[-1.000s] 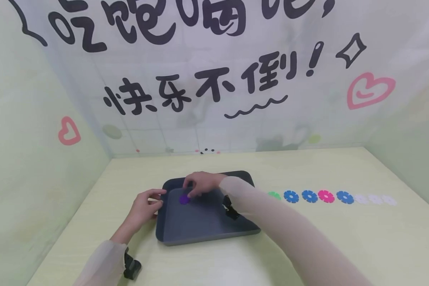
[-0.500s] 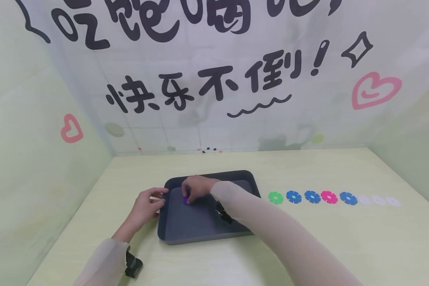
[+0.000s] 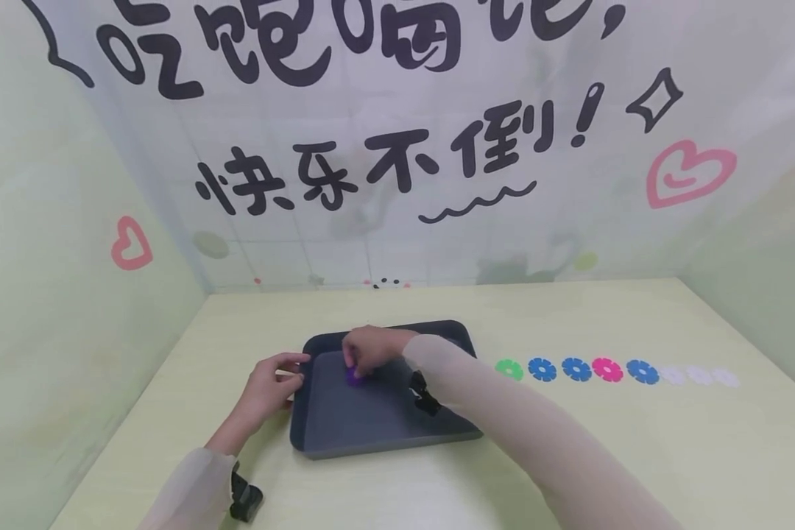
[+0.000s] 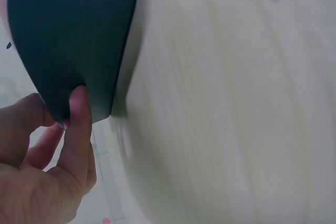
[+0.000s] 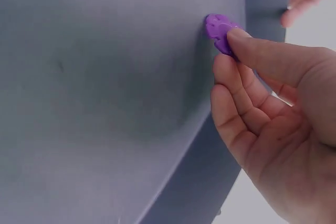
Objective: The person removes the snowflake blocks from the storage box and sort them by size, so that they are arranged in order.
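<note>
My right hand pinches a purple plastic snowflake disc between thumb and fingers, over the left part of a dark grey rectangular tray. The right wrist view shows the disc tilted on edge, close over the tray's floor, its lower part hidden by the thumb. At the tray's left side, my left hand grips the rim, with the thumb and fingers on either side of the tray wall in the left wrist view.
Right of the tray, a row of similar discs lies on the pale wooden table: a green disc, blue discs, a pink disc and white discs. A printed backdrop stands behind the table.
The purple disc lay flat on the tray under my right fingers; now it is pinched, tilted up and slightly farther right. My left hand has stayed at the tray's rim.
</note>
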`<state>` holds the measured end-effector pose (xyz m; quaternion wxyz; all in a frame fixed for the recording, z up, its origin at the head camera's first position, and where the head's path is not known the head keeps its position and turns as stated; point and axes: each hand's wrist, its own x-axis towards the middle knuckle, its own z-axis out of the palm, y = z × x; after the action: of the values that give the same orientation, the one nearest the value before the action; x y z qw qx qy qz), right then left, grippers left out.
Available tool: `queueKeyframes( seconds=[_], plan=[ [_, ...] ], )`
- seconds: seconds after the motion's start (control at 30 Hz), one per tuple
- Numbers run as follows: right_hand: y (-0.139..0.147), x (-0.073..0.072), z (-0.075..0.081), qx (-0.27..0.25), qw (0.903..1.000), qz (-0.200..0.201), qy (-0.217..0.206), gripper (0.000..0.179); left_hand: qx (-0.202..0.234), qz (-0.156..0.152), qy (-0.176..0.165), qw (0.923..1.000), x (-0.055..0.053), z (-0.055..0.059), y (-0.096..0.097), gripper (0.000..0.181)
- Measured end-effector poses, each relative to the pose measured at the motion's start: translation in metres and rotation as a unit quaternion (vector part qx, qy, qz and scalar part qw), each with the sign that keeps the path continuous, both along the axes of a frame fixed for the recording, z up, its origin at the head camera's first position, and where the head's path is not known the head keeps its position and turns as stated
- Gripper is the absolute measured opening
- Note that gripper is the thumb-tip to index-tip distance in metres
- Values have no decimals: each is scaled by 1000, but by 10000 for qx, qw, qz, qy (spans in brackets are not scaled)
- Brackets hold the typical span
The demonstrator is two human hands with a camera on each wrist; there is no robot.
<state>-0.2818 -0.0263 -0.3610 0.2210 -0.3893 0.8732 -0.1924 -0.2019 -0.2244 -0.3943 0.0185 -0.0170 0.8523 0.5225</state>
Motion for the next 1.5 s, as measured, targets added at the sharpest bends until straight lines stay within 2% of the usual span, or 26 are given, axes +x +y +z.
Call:
queueKeyframes(
  seconds=[0.2, 0.4, 0.63, 0.83, 0.93, 1.07, 1.23, 1.43, 1.5],
  plan=[
    [33, 4, 9, -382, 9991, 122, 103, 14, -19, 22, 1, 10000, -1, 0, 1, 38],
    [82, 8, 13, -1000, 9947, 37, 248, 14, -36, -23, 13, 10000, -1, -1, 0, 39],
    [149, 18, 22, -1621, 9840, -559, 482, 10, -122, -18, 68, 9999, -1, -1, -6, 39],
    [213, 29, 20, -2267, 9655, -1233, 352, 8, -138, -76, 58, 9999, 1, -2, -9, 39],
    [244, 34, 19, -2432, 9559, -1586, 441, 9, -131, -83, 41, 9999, 2, -1, -9, 39],
    [282, 41, 19, -2405, 9454, -2112, 621, 11, -188, -90, 91, 9997, 2, 0, -9, 40],
    [325, 49, 15, -2023, 9344, -2822, 789, 17, -210, -100, 87, 9997, 1, 1, -10, 40],
    [373, 59, 1, -1637, 9192, -3426, 1040, 23, -178, -63, 31, 9998, 0, -1, -10, 40],
    [388, 63, -4, -1504, 9145, -3617, 1009, 26, -175, -57, 36, 9998, -1, -1, -10, 39]
  ],
)
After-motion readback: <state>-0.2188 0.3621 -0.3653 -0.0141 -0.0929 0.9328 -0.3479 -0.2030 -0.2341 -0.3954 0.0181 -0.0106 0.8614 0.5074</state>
